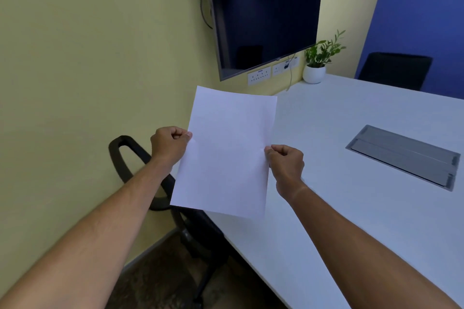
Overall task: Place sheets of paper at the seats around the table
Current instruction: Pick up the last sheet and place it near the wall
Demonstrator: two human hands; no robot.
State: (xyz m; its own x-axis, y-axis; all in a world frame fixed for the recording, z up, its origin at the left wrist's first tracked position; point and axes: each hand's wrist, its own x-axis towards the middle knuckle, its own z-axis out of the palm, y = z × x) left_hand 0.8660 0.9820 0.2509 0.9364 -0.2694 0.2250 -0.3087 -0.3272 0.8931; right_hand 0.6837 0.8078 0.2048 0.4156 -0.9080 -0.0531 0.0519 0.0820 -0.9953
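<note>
Paper (227,150), one blank white sheet, is being held in the air by both hands, hanging over the near left edge of the table (351,158) so that its right half is lying above the white surface and its left half is reaching out past the edge. The left hand (169,144) is pinching the sheet's left edge about halfway up, thumb on top and fingers curled beneath. The right hand (285,162) is gripping the right edge in the same way, a little lower, and small creases are showing where each thumb is pressing. The sheet is tilting slightly, its top leaning to the right.

Beneath the sheet's left side, a black office chair (140,165) is standing at the table's left edge, its armrest curving up beside the left forearm. A grey cable hatch (404,157) is sitting flush in the surface toward the right. At the far left corner, a small plant in a white pot (315,73) is standing against the yellow wall. A dark screen (263,12) is hanging on that wall above a row of sockets (259,75). Another black chair (395,70) is standing at the far edge, before a blue wall.
</note>
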